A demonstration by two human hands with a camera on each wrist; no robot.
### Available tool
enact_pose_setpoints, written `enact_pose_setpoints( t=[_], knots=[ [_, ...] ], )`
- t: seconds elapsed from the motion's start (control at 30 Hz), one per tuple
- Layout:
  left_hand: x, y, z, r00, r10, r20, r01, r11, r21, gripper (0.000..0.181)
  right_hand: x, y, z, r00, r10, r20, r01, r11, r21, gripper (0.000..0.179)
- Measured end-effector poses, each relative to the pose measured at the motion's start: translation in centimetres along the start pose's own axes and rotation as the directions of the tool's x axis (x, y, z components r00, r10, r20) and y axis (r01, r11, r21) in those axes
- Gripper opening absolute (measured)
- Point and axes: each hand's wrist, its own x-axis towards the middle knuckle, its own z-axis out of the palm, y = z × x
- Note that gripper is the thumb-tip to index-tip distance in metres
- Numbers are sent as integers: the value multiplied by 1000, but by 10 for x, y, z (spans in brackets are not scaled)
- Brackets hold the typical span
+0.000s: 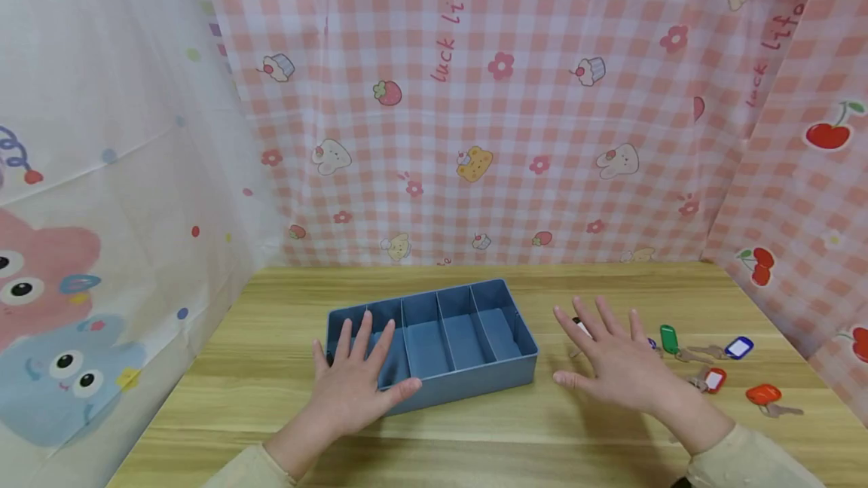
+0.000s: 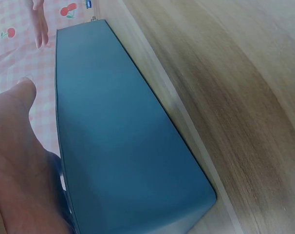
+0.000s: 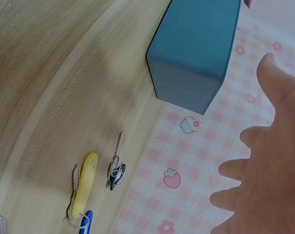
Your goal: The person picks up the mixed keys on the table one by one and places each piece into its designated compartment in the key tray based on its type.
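A blue-grey divided box [image 1: 468, 381] lies on the table, its several compartments open at the top. My left hand [image 1: 356, 390] is spread over the box's left end, fingers straight, with nothing in its grasp. Right of the box, my right hand [image 1: 620, 367] hovers above the table with fingers spread and holds nothing. Beneath and beside it lie keys with coloured tags: a black tag [image 3: 117, 176], a yellow tag [image 3: 85, 185], a green tag [image 1: 669, 339], a blue tag [image 1: 739, 348], a red tag [image 1: 715, 379] and an orange-red tag [image 1: 764, 394]. My right hand partly covers some keys.
The wood-grain table [image 1: 475, 450] ends at a pink checked curtain [image 1: 502, 119] behind. A white patterned cloth [image 1: 136, 194] hangs at the left, and a checked cloth with cherries [image 1: 800, 194] at the right.
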Motion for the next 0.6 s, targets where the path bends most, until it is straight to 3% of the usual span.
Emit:
enact_pose_setpoints(
  t=[0.23, 0.6],
  knots=[
    [-2, -2, 0, 1000, 4, -18, -5, 1000, -20, 93, -2, 0, 0, 1000, -10, -4, 10, 1000, 4, 86],
    [-5, -6, -9, 989, 56, -138, -58, 998, -16, 92, -4, 2, -5, 999, -23, -36, 23, 1000, 14, 88]
  ],
)
